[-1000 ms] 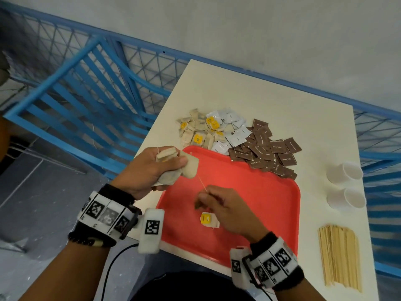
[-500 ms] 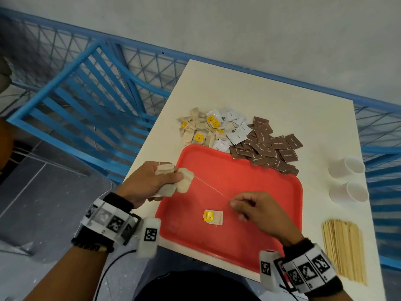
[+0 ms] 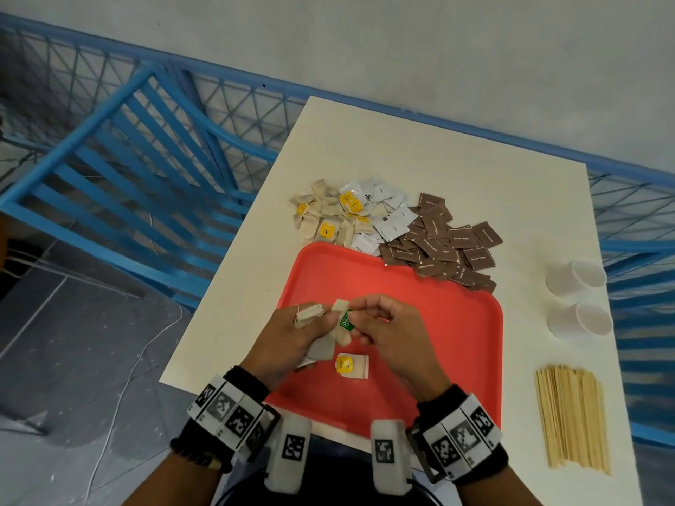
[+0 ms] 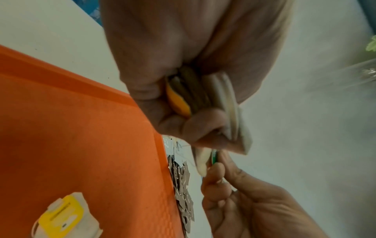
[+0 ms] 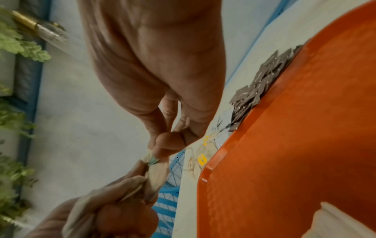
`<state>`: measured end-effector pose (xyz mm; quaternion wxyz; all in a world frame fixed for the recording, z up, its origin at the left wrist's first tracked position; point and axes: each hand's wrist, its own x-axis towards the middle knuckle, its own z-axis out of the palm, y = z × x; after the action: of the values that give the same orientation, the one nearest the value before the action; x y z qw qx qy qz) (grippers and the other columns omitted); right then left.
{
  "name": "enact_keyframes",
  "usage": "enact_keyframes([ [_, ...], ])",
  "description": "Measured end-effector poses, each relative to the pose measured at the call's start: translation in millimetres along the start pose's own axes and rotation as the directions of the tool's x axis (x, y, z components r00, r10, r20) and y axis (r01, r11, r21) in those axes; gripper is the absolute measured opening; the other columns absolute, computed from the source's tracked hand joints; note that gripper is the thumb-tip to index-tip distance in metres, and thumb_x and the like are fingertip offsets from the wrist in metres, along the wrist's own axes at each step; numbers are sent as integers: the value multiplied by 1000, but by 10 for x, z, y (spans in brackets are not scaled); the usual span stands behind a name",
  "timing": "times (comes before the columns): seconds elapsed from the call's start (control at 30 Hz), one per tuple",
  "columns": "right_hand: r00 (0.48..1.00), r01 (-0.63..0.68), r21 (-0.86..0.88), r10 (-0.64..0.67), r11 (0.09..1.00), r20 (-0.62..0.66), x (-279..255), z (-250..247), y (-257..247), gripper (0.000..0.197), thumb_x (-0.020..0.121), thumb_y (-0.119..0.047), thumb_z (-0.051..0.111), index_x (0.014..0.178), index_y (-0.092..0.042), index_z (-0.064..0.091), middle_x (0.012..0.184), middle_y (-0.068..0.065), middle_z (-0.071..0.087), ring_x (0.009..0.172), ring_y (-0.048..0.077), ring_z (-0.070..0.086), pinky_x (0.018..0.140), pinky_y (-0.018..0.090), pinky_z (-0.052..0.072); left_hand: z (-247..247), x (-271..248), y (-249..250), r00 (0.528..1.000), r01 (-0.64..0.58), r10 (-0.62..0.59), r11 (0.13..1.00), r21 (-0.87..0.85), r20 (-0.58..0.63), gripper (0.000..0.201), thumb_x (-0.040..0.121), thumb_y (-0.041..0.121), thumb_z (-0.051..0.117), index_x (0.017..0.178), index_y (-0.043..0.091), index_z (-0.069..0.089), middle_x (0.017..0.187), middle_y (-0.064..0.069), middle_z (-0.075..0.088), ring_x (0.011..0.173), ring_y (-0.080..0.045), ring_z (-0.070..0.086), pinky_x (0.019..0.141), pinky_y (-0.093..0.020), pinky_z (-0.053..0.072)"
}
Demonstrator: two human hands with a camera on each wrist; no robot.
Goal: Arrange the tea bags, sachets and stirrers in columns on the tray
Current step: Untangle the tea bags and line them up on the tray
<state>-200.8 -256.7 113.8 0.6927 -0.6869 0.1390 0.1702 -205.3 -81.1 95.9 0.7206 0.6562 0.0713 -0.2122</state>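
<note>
My left hand point(image 3: 288, 336) grips several beige paper tea bags point(image 3: 321, 346) above the red plastic tray point(image 3: 456, 323); my right hand point(image 3: 392, 332) pinches a green tag point(image 3: 346, 320).

Two white cups point(image 3: 577, 301) stand on the white table point(image 3: 420, 155), beside blue railings point(image 3: 120, 169)

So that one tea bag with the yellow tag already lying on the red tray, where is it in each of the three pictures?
Head view: the tea bag with the yellow tag lies on the tray, just below the two hands.
Left wrist view: it is in the bottom left corner, on the tray.
Right wrist view: a pale shape in the bottom right corner is probably it; no yellow shows.
Shared landmark: the pile of brown sachets by the tray's far edge.
</note>
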Motion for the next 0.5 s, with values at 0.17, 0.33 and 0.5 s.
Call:
enact_keyframes([
  [0.17, 995, 70, -60, -74, 996, -69, 52, 42, -31, 25, 80, -8, 80, 98, -5, 62, 57, -4, 61, 50, 9, 57, 51, 21, 47, -16, 30, -59, 1000, -18, 17, 1000, -16, -4, 42, 87, 25, 72, 88, -15, 59, 63, -14, 54, 52, -16, 46, 46, -24, 38],
  [0.33, 999, -37, 18, 37, 999, -23, 10, -11, -46, 17, 87, -20, 74, 99, -10, 70, 79, 6, 68, 59, 11, 55, 50, 19, 45, -82, 51, -34, 998, -32, 30, 999, -31, -46, 19, 92, 8, 68, 80, -5, 62, 59, -2, 60, 48, -7, 50, 47, -19, 40],
  [0.5, 963, 227, -231, -253, 946, -88, -21, 75, -9, 14, 87, -6, 73, 98, -15, 72, 73, -11, 64, 60, 2, 51, 57, 14, 43, -125, 34, -28, 997, -69, 69, 998, 9, -31, 27, 87, 24, 72, 91, -2, 68, 75, -24, 65, 62, -16, 55, 55, -27, 43],
])
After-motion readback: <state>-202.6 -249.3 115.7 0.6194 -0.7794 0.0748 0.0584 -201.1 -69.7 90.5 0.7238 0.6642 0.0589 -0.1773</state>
